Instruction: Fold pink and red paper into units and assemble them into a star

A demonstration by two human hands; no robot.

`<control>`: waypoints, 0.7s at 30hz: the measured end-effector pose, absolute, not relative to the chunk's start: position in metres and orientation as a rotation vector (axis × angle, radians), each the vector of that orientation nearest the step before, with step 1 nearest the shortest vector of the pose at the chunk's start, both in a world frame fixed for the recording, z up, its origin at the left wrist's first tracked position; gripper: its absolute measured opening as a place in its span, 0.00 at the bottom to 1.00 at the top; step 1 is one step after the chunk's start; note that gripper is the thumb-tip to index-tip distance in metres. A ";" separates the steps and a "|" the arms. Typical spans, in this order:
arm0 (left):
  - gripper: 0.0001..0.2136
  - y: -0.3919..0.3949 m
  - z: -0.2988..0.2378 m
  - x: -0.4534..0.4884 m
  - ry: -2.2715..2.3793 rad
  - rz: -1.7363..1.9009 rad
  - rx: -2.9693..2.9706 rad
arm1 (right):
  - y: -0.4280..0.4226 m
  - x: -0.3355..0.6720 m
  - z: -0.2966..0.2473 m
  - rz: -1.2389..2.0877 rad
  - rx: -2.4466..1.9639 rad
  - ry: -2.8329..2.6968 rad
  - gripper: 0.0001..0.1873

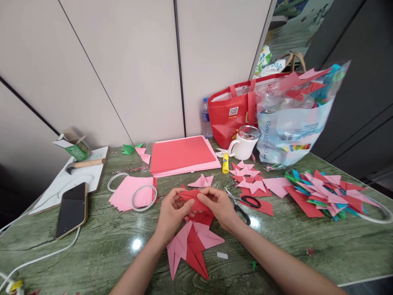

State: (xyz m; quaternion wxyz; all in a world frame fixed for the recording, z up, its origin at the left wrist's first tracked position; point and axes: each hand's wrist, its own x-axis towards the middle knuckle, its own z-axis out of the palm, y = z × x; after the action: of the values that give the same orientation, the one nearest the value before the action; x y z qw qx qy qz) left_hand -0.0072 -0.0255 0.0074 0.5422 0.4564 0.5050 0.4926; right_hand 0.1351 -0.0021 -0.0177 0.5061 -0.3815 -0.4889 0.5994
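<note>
My left hand (172,215) and my right hand (219,207) meet over the green marbled table (101,250), both pinching a folded red paper piece (194,201) held just above it. Below my hands lies a joined shape of pink and red folded paper points (190,246). A small pink folded piece (202,180) rests just beyond my fingers. Black-handled scissors (244,204) lie right beside my right hand.
A stack of red and pink sheets (182,155), a pink square pile with wire rings (133,196), a phone (72,209), a hammer (84,164), a glue stick (225,162), a white mug (245,143), a red bag (230,114), a plastic paper bag (291,119), and heaps of folded pieces (322,192) surround me.
</note>
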 end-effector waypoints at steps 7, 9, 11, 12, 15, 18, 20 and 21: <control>0.10 -0.026 0.005 -0.008 1.227 1.123 1.130 | -0.006 0.133 -0.014 1.549 -0.843 -1.105 0.11; 0.10 -0.026 0.005 -0.010 1.219 1.143 1.122 | -0.006 0.135 -0.012 1.591 -0.824 -1.081 0.11; 0.11 -0.026 0.006 -0.012 1.189 1.138 1.117 | -0.005 0.135 -0.011 1.622 -0.802 -1.061 0.12; 0.11 -0.026 0.007 -0.013 1.175 1.130 1.113 | -0.006 0.135 -0.011 1.632 -0.795 -1.049 0.12; 0.11 -0.024 0.006 -0.013 1.165 1.118 1.108 | -0.007 0.132 -0.015 1.638 -0.825 -0.966 0.12; 0.12 -0.023 0.005 -0.013 1.210 1.133 1.112 | -0.009 0.129 -0.017 1.673 -0.865 -0.898 0.14; 0.13 -0.022 0.005 -0.012 1.246 1.150 1.116 | -0.009 0.128 -0.017 1.735 -0.845 -0.917 0.15; 0.13 -0.022 0.005 -0.012 1.260 1.161 1.116 | -0.010 0.128 -0.017 1.772 -0.838 -0.936 0.15</control>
State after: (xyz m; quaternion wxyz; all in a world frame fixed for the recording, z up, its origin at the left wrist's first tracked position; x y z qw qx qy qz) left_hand -0.0122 -0.0216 0.0054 0.5213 0.4657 0.5260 0.4845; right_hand 0.1281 -0.0096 -0.0174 0.4659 -0.3411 -0.3814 0.7219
